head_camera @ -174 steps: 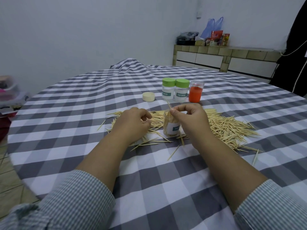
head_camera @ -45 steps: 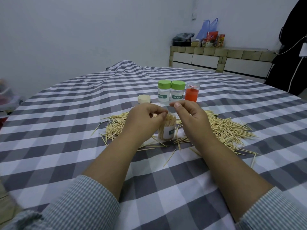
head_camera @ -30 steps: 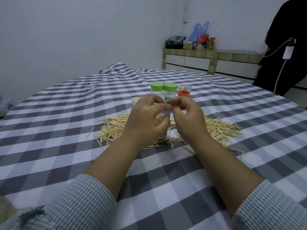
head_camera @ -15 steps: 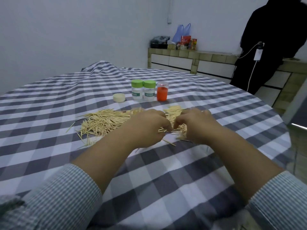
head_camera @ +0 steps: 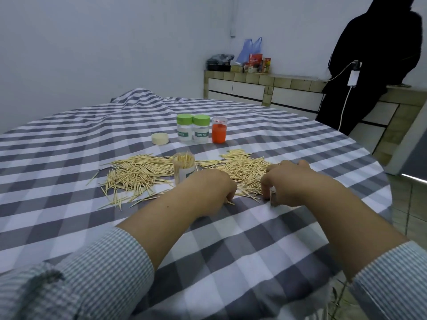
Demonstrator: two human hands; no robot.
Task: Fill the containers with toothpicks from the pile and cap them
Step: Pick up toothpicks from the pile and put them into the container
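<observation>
A clear open container (head_camera: 183,166), packed with upright toothpicks, stands in the middle of the toothpick pile (head_camera: 136,174), which spreads left and right of it on the checked tablecloth. My left hand (head_camera: 208,188) is just in front of the container, fingers curled down to the cloth, with a toothpick end poking out beneath them. My right hand (head_camera: 291,181) rests at the near edge of the right part of the pile, fingertips curled onto the cloth; whether it pinches toothpicks is hidden. A loose cream cap (head_camera: 160,138) lies behind the pile.
Two green-capped toothpick containers (head_camera: 184,127) (head_camera: 201,128) and an orange one (head_camera: 219,130) stand in a row behind the pile. The round table's edge (head_camera: 379,181) curves at the right. A person in black (head_camera: 374,54) stands by a tiled counter (head_camera: 265,84).
Both hands left the container's mouth and dropped to the pile in front of it, then drew apart. The view swung right, bringing the person in black into view.
</observation>
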